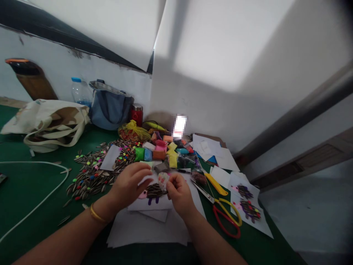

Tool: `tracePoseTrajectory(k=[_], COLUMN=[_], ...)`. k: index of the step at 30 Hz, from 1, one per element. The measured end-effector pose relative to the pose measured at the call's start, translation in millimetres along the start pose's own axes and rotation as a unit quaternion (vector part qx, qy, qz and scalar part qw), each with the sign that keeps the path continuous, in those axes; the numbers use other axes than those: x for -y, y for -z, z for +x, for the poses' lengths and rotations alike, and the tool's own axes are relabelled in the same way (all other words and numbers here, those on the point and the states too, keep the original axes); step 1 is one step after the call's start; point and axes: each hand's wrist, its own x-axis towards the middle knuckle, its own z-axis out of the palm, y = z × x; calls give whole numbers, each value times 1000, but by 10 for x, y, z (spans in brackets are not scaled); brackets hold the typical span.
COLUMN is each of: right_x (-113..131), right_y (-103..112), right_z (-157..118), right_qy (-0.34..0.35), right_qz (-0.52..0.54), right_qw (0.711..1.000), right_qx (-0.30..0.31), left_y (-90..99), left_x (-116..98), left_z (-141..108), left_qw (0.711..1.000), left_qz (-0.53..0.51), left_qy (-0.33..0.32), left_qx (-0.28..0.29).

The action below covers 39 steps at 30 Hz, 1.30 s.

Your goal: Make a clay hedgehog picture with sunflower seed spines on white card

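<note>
Red-flecked clear plastic packet (pixel 163 180), pinched in your right hand (pixel 179 192); your left hand (pixel 131 182) loosely spread. Tilting, if unsealed, might spill contents onto white-paper seed picture (pixel 154 191).

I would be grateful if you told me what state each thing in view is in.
Left hand: open, fingers loosely curved
Small clear packet: pinched; seal unclear
Right hand: closed on the packet
Plastic bottle: upright, capped
Red flask: upright, lid on
Scissors: lying down, blades apparently closed
Yellow cutter: lying down
Sunflower seeds: loose, scattered
Blue bag: standing upright
White tote bag: slumped
</note>
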Motion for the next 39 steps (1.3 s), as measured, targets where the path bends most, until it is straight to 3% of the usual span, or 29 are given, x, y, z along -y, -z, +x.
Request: tracePoseTrajectory(k=[2, 6, 9, 13, 25, 31, 39], right_x=[-13, -26, -19, -14, -39, -48, -30], right_y=[10, 7, 2, -4, -6, -6, 3], right_z=[9, 14, 9, 11, 19, 26, 29], right_qy=[-1, 1, 1, 2, 4, 2, 1], right_qz=[7, 15, 14, 13, 11, 20, 1], right_qw=[1000, 1000, 1000, 1000, 1000, 1000, 1000], right_qx=[-2, 0, 3, 4, 0, -2, -4], left_y=[64, 209, 224, 165, 108, 110, 109], left_x=[244, 664, 771, 744, 723, 674, 674], left_z=[9, 1, -22, -18, 4, 29, -16], left_qw=[992, 930, 897, 887, 893, 915, 932], left_qz=[88, 253, 295, 306, 310, 290, 238], left_qy=[84, 223, 258, 261, 231, 213, 185], left_qx=[21, 145, 204, 227, 229, 181, 203])
